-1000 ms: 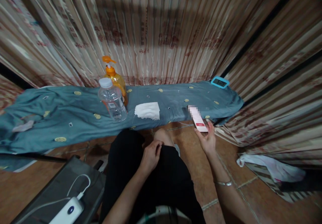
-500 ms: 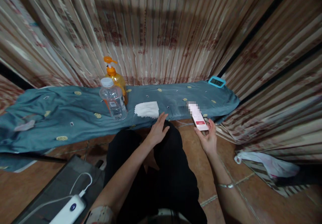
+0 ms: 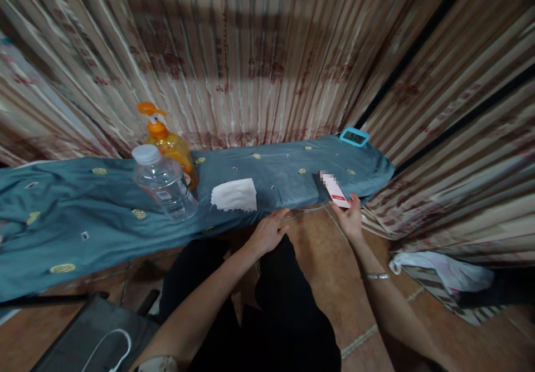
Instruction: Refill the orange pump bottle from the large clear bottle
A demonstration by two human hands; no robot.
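Note:
My right hand [image 3: 350, 218] grips the lower end of a smartphone [image 3: 337, 194]. The phone's far end is low over or on the blue-green cloth [image 3: 288, 188], and part of its lit screen is blurred out. My left hand [image 3: 270, 231] has its fingers stretched out, by my knee and the cloth's front edge, holding nothing. A white piece of fabric [image 3: 234, 195] with a frayed edge lies flat just beyond it. Left of that stand a clear plastic bottle [image 3: 167, 191] with a white cap and an orange pump bottle [image 3: 178, 152], partly hidden behind it.
A light-blue digital clock [image 3: 354, 137] stands at the cloth's far right. Striped curtains [image 3: 234, 54] hang behind and to the right. At lower left is a dark seat [image 3: 92, 327] with a white cable [image 3: 127, 341]. White fabric [image 3: 443, 272] lies low on the right.
My right hand has lowered the phone towards the cloth, further forward. My left hand has moved slightly down and stays off the white fabric. The view has shifted, with the bottles further left.

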